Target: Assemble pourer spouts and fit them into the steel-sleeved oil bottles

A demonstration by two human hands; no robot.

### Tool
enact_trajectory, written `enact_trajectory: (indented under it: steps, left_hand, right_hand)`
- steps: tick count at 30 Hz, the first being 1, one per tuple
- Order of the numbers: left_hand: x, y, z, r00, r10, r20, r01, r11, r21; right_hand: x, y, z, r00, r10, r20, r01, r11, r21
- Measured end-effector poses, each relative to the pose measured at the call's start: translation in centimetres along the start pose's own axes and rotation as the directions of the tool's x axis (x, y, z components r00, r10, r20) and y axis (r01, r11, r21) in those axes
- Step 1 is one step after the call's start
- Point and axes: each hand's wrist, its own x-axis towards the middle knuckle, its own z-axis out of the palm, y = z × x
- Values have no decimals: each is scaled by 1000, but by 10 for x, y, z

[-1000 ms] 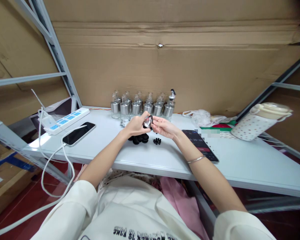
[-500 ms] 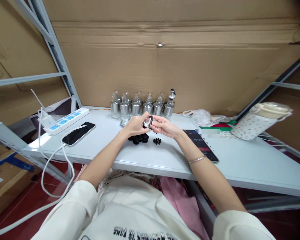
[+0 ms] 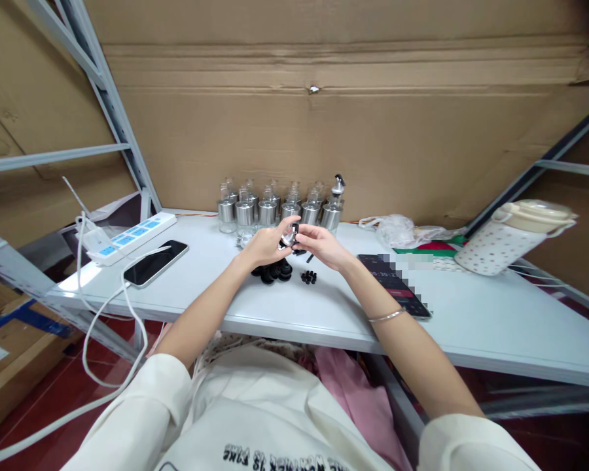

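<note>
Between my two hands is a small silver-and-black pourer spout (image 3: 289,237), like the one topping the rightmost bottle. My left hand (image 3: 266,244) is curled round its silver body from the left. The fingertips of my right hand (image 3: 322,246) pinch its black tip from the right. Just below lie a pile of round black stoppers (image 3: 273,271) and a small cluster of black caps (image 3: 309,277). Behind the hands stand several glass bottles with metal sleeves (image 3: 267,210), and one bottle (image 3: 332,212) carries a fitted pourer.
On the left are a power strip (image 3: 132,237), a phone (image 3: 156,263) and a white cable (image 3: 85,347). To the right lie a tablet (image 3: 395,286), a crumpled plastic bag (image 3: 397,230) and a tilted spotted flask (image 3: 508,239). A cardboard wall (image 3: 363,137) rises behind the table.
My left fingers have opened a little around the pourer spout, and my right fingers have shifted slightly on its tip. Dark small parts beneath my right hand now show more.
</note>
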Motion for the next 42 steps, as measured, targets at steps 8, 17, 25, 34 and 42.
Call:
enact_trajectory:
  steps: [8, 17, 25, 34, 42]
  left_hand:
    - [0, 1, 3, 1000, -24, 9, 24, 999, -26]
    - [4, -3, 1, 988, 27, -153, -43, 994, -99]
    - [9, -10, 9, 969, 133, -207, -155, 983, -94]
    - [9, -8, 11, 969, 67, -239, -99, 987, -125]
    - [9, -7, 8, 936, 66, -345, -144, 968, -204]
  right_hand:
    - [4, 8, 1, 993, -106, -55, 96, 981, -166]
    - [7, 8, -1, 923, -302, -241, 196, 903, -381]
    - [4, 10, -2, 890, -450, -72, 267, 644, -717]
    - [1, 6, 3, 939, -335, -80, 184, 684, -706]
    - [3, 7, 2, 981, -139, -136, 73, 911, -406]
